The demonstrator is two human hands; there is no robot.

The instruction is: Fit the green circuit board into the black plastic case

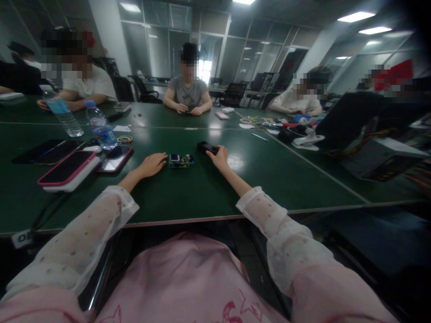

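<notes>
A small circuit board (181,161) with a little screen at its left end lies on the green table (188,193) in front of me. Just left of it my left hand (154,164) rests palm down, fingers stretched out, the fingertips close to the board's edge. Whether they touch it I cannot tell. To the board's right, my right hand (218,158) has its thumb and fingers around the near end of a black oblong device (206,147). That device is on or just above the tabletop; its exact kind is unclear.
At left are phones (69,168), (116,159), two water bottles (101,125), (63,114) and a tape roll (125,139). Several people sit around the table. Loose wires (257,121), a pen (259,137), a white clip (308,140) and a grey metal box (380,159) lie at right.
</notes>
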